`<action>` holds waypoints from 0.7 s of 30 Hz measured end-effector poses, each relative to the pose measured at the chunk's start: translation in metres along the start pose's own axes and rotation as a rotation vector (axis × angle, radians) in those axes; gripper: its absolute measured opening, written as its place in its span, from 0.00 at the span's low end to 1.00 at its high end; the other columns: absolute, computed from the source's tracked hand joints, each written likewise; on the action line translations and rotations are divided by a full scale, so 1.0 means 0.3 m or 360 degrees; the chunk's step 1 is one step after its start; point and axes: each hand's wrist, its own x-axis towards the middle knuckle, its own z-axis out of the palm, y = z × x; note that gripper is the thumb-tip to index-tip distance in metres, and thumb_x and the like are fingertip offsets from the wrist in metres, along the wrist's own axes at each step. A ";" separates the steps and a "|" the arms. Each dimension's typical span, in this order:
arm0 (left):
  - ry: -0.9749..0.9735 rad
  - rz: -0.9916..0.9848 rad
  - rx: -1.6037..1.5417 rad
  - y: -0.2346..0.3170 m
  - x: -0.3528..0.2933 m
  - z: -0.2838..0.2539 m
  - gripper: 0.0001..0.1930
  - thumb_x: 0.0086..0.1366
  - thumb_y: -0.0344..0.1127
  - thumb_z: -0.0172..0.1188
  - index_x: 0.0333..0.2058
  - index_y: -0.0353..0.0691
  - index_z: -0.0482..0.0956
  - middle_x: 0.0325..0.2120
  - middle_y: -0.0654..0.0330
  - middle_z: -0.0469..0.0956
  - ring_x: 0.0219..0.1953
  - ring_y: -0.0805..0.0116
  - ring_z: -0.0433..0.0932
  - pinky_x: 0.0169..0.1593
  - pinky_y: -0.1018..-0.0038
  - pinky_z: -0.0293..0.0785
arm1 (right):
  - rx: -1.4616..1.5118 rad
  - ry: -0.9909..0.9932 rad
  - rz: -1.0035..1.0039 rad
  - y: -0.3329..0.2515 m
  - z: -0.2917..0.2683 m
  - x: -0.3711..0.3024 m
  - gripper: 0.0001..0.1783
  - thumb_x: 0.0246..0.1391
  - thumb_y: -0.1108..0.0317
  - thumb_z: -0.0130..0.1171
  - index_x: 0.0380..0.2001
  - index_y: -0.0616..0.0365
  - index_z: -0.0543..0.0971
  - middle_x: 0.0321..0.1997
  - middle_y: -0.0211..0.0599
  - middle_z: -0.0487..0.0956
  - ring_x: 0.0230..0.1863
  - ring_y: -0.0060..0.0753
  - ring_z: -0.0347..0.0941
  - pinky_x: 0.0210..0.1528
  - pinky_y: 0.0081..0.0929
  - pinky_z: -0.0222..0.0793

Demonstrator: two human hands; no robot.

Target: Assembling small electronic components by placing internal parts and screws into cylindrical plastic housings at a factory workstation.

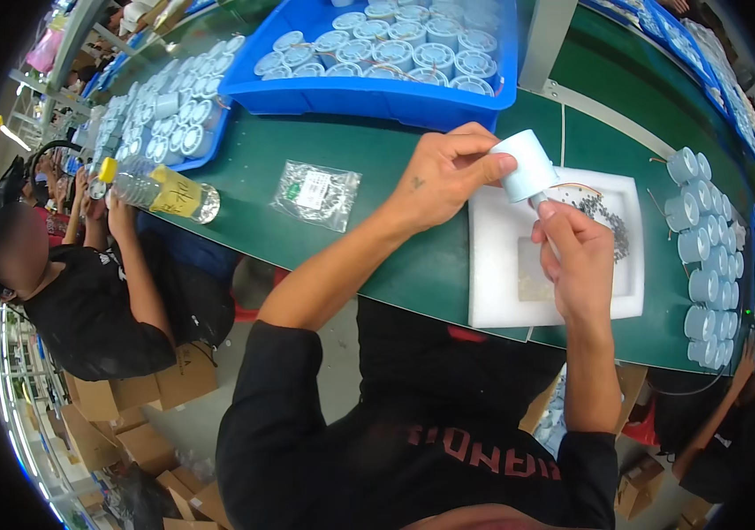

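A pale blue cylindrical housing (529, 164) is tilted in front of me, above a white foam tray (490, 274). My left hand (452, 173) grips its side between thumb and fingers. Just under the housing's lower end, my right hand (579, 256) is closed in a pinch; whatever lies between its fingertips is too small to make out. A thin reddish wire (582, 186) runs out beside the housing's lower end. Many small dark pieces, perhaps screws (611, 231), lie in the tray, partly covered by my right hand.
A blue bin (368, 102) of similar housings stands at the back, with another blue tray (205, 155) to its left. A clear bag (315, 194) and a water bottle (170, 192) lie on the green table. Stacked housings (702, 252) stand right. A co-worker (86, 300) sits left.
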 end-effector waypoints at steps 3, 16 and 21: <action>0.0346 0.0236 -0.0206 0.034 -0.018 -0.024 0.38 0.57 0.32 0.65 0.62 0.34 0.53 0.48 0.57 0.70 0.52 0.65 0.71 0.49 0.75 0.72 | -0.0849 0.0463 -0.0789 0.015 0.068 0.010 0.11 0.54 0.75 0.56 0.42 0.63 0.77 0.31 0.37 0.81 0.28 0.38 0.78 0.32 0.24 0.71; 0.0350 0.1316 0.1335 0.136 -0.054 0.064 0.44 0.38 0.20 0.69 0.58 0.38 0.60 0.53 0.51 0.71 0.52 0.53 0.70 0.56 0.62 0.67 | -0.1537 0.0292 -0.1439 -0.068 0.074 -0.066 0.27 0.39 0.82 0.53 0.48 0.59 0.78 0.30 0.50 0.80 0.28 0.47 0.78 0.33 0.31 0.72; 0.0753 0.1061 0.1251 0.170 0.012 -0.096 0.40 0.41 0.34 0.74 0.52 0.38 0.61 0.48 0.49 0.71 0.50 0.58 0.73 0.56 0.67 0.67 | -0.1289 0.0157 -0.1207 -0.116 0.012 -0.156 0.18 0.43 0.83 0.53 0.40 0.62 0.81 0.20 0.39 0.75 0.18 0.28 0.68 0.24 0.22 0.61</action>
